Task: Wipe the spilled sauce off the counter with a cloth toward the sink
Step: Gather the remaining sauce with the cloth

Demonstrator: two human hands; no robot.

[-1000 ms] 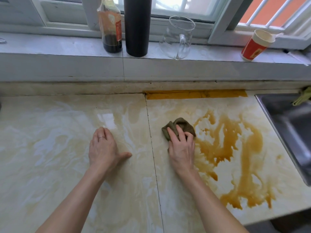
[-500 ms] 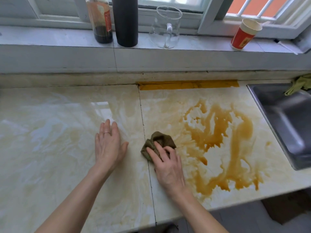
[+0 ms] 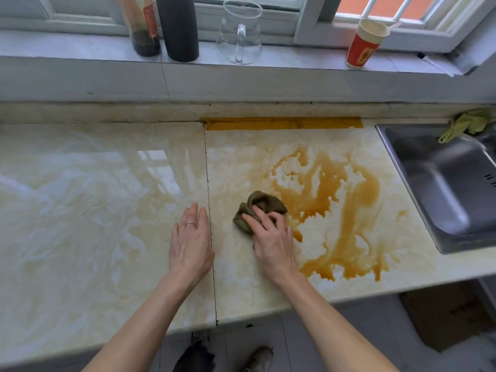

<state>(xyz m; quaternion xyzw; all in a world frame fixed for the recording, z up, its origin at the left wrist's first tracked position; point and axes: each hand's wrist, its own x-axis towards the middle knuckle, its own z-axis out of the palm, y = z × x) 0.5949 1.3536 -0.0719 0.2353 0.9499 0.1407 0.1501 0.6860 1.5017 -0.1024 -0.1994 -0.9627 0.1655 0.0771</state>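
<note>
Counter (image 3: 80,210): sauce (image 3: 362,189) beside cloth (image 3: 264,202), right hand (image 3: 271,245) gripping; left hand (image 3: 190,245) apparently flat.

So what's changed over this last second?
The right hand slid the cloth left to the seam, then back right to the edge of the sauce, and now grips it bunched up. The left hand slid right, up to the seam. The sauce looks unchanged.

Bright daylight enters through window (image 3: 311,20) at top; scene evenly lit. White window reflection glares on glossy counter (image 3: 157,167). Shadows soft, faint. Steel sink (image 3: 442,183) carries pale sheen. Wide-angle distortion bends sill and counter edge. Centre sharp; corners slightly soft, floor below blurred.
</note>
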